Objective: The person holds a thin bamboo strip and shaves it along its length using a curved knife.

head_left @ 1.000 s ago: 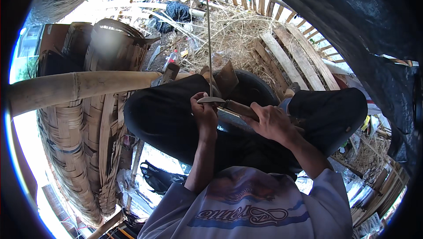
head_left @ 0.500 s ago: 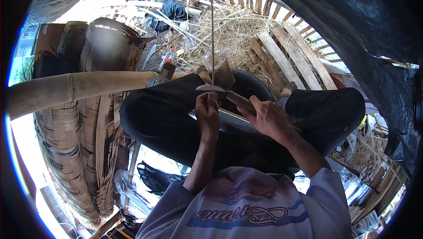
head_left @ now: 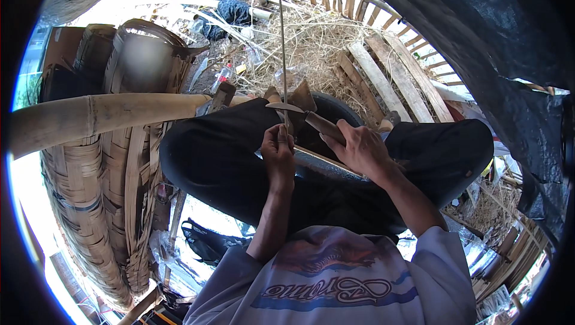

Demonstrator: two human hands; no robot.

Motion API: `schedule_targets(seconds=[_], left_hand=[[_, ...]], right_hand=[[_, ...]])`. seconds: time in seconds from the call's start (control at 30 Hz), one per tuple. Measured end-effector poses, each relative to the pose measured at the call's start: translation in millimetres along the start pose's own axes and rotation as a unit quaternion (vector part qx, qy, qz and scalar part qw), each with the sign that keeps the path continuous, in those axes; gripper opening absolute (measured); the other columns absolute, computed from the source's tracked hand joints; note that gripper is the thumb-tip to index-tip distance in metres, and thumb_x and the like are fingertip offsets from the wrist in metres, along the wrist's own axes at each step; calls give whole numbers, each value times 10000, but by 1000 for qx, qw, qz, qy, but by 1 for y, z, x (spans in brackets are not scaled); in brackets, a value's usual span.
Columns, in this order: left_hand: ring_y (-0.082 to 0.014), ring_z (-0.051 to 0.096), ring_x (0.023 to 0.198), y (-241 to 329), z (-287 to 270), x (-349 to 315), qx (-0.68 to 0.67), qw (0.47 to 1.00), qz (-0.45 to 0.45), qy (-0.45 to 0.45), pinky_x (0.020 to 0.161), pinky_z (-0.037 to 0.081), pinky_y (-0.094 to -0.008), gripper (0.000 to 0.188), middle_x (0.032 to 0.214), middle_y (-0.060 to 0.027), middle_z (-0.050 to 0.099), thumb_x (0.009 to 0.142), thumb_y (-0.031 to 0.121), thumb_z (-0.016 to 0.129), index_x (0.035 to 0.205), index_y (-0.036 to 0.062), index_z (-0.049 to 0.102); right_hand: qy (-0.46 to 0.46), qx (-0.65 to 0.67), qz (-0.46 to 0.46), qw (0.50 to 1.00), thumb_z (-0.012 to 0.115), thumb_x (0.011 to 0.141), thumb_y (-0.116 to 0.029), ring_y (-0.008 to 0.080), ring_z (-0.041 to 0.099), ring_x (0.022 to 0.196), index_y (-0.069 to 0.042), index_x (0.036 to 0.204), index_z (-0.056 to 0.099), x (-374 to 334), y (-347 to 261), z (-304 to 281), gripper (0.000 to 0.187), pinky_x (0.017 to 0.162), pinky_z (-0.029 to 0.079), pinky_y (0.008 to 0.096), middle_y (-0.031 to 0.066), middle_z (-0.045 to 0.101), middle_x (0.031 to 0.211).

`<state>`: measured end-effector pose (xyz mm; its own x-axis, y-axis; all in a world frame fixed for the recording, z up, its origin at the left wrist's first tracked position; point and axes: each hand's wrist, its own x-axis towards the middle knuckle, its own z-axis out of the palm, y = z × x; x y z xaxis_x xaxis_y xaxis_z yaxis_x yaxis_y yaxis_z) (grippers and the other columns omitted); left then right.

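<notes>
Between my knees my left hand (head_left: 278,156) is closed, pinching the near end of a long thin strip (head_left: 283,43), likely bamboo, which points away from me. My right hand (head_left: 361,150) wraps round the wooden handle of a knife (head_left: 324,127). Its short curved blade points left and lies across the strip, just beyond my left fingertips. Whether the edge bites into the strip is too small to tell. Beyond the knife, a dark round tub or tire (head_left: 335,109) sits between my legs, with a brown wedge-shaped piece (head_left: 302,97) at its left edge.
A thick bamboo pole (head_left: 114,115) runs in from the left to my left knee. Tall woven bamboo baskets (head_left: 78,187) stand beneath it. Ahead lie straw (head_left: 317,37), wooden planks (head_left: 398,76) and black plastic (head_left: 233,12). Dark sheeting (head_left: 479,43) hangs at the right.
The knife blade has shifted slightly away from me along the strip, opening a small gap from my left fingers. The strip's far end has tilted a little left.
</notes>
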<state>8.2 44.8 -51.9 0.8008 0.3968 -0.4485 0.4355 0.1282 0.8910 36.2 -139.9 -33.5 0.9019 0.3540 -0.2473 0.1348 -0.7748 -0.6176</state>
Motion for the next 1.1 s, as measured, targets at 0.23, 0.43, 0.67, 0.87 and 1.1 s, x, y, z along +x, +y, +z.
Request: schedule_targets(seconds=[0.23, 0.43, 0.67, 0.87, 1.1], left_hand=[[3, 355, 503, -3, -4, 3, -27, 1000, 8, -11, 421, 269, -181, 165, 646, 62, 462, 1005, 234, 511, 969, 79, 554], [-2, 352, 542, 5, -5, 2, -27, 1000, 5, 2, 470, 264, -184, 165, 654, 67, 435, 1014, 224, 492, 934, 88, 540], [3, 340, 510, 12, -4, 1, -50, 999, -5, -4, 428, 248, -181, 142, 648, 74, 434, 1014, 209, 487, 943, 98, 541], [12, 316, 493, 7, -3, 3, -48, 999, 1, 4, 405, 221, -173, 111, 623, 76, 409, 1010, 171, 485, 982, 93, 559], [13, 327, 487, 8, -6, 5, -47, 999, 5, -8, 412, 243, -174, 137, 632, 73, 437, 1010, 204, 493, 963, 89, 551]], right_hand=[[-26, -17, 7, 999, 575, 922, -419, 409, 664, 668, -64, 861, 491, -18, 0, -5, 369, 594, 543, 498, 226, 631, 619], [-9, -8, -23, 1000, 607, 908, -377, 404, 665, 663, -62, 861, 489, -9, 3, 5, 339, 592, 544, 499, 216, 632, 614], [19, 4, -24, 1000, 611, 906, -375, 409, 661, 666, -53, 869, 501, -7, 3, 11, 342, 582, 537, 491, 221, 626, 619], [38, -6, -15, 999, 613, 903, -374, 400, 661, 648, -52, 871, 501, -5, 6, 15, 343, 563, 534, 482, 215, 626, 616], [53, -12, -16, 998, 599, 912, -377, 398, 660, 634, -50, 864, 505, -2, 8, 22, 344, 556, 531, 483, 214, 626, 618]])
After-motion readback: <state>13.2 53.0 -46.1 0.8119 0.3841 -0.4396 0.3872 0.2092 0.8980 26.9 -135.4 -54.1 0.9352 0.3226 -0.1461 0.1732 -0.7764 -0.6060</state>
